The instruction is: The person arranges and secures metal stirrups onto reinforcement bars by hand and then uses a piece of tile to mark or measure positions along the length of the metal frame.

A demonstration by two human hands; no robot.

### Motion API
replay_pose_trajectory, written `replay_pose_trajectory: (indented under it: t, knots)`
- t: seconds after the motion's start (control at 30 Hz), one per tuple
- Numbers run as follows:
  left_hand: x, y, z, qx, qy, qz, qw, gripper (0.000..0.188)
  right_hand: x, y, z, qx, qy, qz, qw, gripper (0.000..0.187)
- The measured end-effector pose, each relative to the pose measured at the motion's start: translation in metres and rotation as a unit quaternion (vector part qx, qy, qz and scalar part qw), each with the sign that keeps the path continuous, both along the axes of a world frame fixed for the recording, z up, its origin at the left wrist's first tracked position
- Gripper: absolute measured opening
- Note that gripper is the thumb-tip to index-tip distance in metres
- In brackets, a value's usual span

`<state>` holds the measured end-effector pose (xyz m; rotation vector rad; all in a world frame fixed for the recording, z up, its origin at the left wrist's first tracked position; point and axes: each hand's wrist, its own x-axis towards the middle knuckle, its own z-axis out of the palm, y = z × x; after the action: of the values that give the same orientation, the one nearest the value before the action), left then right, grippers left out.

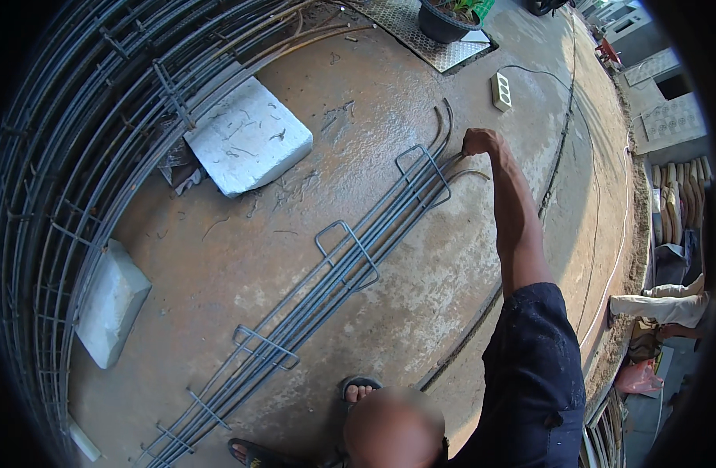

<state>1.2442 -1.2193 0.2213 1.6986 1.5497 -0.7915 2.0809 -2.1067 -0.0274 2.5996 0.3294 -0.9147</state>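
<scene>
My right hand [481,143] is closed around the far end of the steel reinforcing bars [307,308], with its arm stretched out in a dark sleeve. The bars form a long, narrow bundle lying diagonally across the floor, from the lower left to the hand. Several bent wire stirrups [348,253] sit along the bundle at intervals. Near the hand, some bar ends curve into hooks. My left hand is out of the picture.
A larger rebar cage [73,187] fills the left side, beside white foam blocks [256,132] [112,308]. Sandalled feet [362,388] are near the bundle. Beyond the hand are a hollow block [501,91], a potted plant [445,23] and a cable. Someone in light trousers [658,310] is at far right.
</scene>
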Motion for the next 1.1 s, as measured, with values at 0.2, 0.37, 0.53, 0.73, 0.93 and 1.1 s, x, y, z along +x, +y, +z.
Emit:
replay_pose_trajectory:
  t: [0.2,0.37,0.53,0.73,0.93,1.1]
  knots:
    - [-0.019,0.0,-0.007,-0.015,-0.001,-0.063,0.998,0.036,0.007,0.003,0.011,-0.051,-0.013,-0.06,0.997,0.025]
    - [-0.003,-0.001,-0.028,-0.007,-0.026,-0.16,0.987,0.037,-0.011,-0.055,-0.017,0.068,-0.195,-0.024,0.978,0.018]
    - [0.035,-0.02,-0.07,0.039,-0.098,-0.168,0.98,0.033,-0.057,0.012,0.019,0.056,-0.346,-0.095,0.932,0.046]
    - [0.325,-0.26,0.0,0.075,-0.35,-0.482,0.799,0.028,-0.182,0.096,0.065,0.411,-0.28,-0.014,0.868,0.036]
    - [0.399,-0.381,0.089,0.088,-0.504,-0.806,0.298,0.035,-0.419,0.185,0.128,0.618,0.529,-0.193,0.548,0.041]
    - [0.401,-0.431,0.096,-0.042,-0.563,-0.816,0.124,0.038,-0.513,0.137,0.195,0.581,0.438,-0.603,0.329,0.043]
